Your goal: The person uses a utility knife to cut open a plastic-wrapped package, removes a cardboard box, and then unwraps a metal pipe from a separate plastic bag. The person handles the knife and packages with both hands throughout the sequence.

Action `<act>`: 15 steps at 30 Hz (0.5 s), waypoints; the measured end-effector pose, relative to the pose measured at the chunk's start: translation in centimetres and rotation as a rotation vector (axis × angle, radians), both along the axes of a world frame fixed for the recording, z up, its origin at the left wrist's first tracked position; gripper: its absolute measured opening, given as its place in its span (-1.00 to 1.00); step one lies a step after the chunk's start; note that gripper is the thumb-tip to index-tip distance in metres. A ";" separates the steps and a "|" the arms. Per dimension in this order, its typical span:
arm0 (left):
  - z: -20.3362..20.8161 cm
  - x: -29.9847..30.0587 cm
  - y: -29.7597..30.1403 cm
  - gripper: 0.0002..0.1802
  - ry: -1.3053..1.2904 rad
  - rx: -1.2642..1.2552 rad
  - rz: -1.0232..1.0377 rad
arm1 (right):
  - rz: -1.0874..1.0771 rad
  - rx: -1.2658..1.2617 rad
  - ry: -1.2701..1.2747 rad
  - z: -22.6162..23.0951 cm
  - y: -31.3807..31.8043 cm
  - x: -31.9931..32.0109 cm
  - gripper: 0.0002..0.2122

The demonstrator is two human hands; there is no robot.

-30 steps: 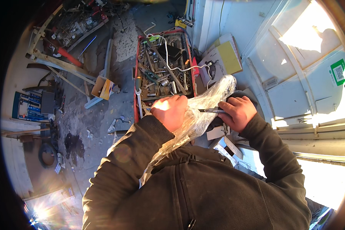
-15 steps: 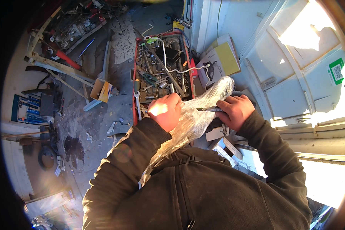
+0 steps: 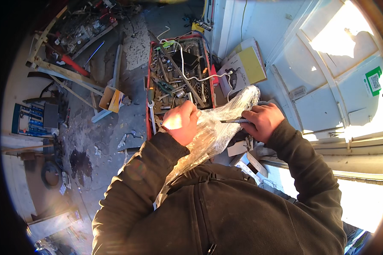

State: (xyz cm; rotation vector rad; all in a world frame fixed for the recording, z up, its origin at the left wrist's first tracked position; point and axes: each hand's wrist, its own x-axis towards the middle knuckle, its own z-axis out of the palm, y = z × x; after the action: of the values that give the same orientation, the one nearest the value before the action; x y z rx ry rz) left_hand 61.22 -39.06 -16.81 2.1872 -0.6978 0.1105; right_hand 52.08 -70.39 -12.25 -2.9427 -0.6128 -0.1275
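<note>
A long piece wrapped in clear plastic film [image 3: 219, 138] slants in front of my chest; what lies inside cannot be made out. My left hand [image 3: 182, 122] is closed on the film along its left side, with the thumb side toward the middle. In my right hand [image 3: 263, 122] is a slim grey utility knife [image 3: 236, 121], held between thumb and fingers. Its dark tip points left, over the film, toward my left hand. Whether the blade touches the film cannot be told.
Just beyond my hands stands a red-edged tool tray [image 3: 150, 63] full of sockets and wrenches, with a white cable [image 3: 202, 78] across it. A combination wrench [image 3: 152, 111] lies at its left edge. Boxes [image 3: 247, 63] lean by the pale wall at right; a metal frame [image 3: 68, 76] stands left.
My right hand has shifted slightly right with the knife, and the tip is a little farther from my left hand. My left hand has moved slightly left. The film is still in its grip.
</note>
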 end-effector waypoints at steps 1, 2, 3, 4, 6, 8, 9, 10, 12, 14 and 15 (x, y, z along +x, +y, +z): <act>0.1 0.0 0.0 -0.88 0.009 -0.002 0.000 | 0.002 -0.020 -0.006 0.2 -0.5 -0.1 -0.74; 0.3 0.1 0.1 -0.88 0.024 -0.005 -0.001 | -0.026 -0.064 -0.008 0.5 -1.1 -0.1 -0.74; 0.6 0.1 0.2 -0.89 0.037 -0.007 -0.003 | -0.039 -0.094 -0.012 0.9 -1.7 -0.2 -0.74; 0.9 0.2 0.2 -0.87 0.049 -0.006 -0.027 | -0.076 -0.145 0.012 1.2 -2.1 -0.2 -0.74; 1.9 0.4 0.3 -0.81 0.115 0.019 -0.079 | -0.012 -0.020 -0.036 1.9 -2.5 -0.3 -0.75; 3.0 0.9 0.0 -0.73 0.163 0.106 -0.182 | 0.006 0.038 0.004 2.3 -2.4 -0.4 -0.75; 3.4 1.3 -0.3 -0.69 0.161 0.136 -0.223 | 0.033 0.063 -0.005 2.3 -2.2 -0.3 -0.75; 3.7 1.6 -1.0 -0.67 0.076 0.221 -0.279 | 0.059 0.078 -0.007 2.3 -1.9 -0.2 -0.75; 3.7 2.5 -2.9 -0.62 -0.164 0.381 -0.354 | 0.088 0.089 0.012 2.2 -1.4 0.0 -0.76; 3.1 3.6 -5.1 -0.62 0.125 0.603 -0.463 | 0.101 0.086 0.038 1.9 -1.2 0.3 -0.76; 2.6 4.2 -5.8 -0.66 0.118 0.669 -0.497 | 0.096 0.092 0.061 1.8 -1.1 0.5 -0.77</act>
State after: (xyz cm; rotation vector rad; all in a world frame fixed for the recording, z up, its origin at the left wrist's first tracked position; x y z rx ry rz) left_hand 65.47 -44.83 -14.18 2.5193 -1.3254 -0.5799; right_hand 52.57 -71.50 -10.44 -2.8113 -0.7174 -0.0550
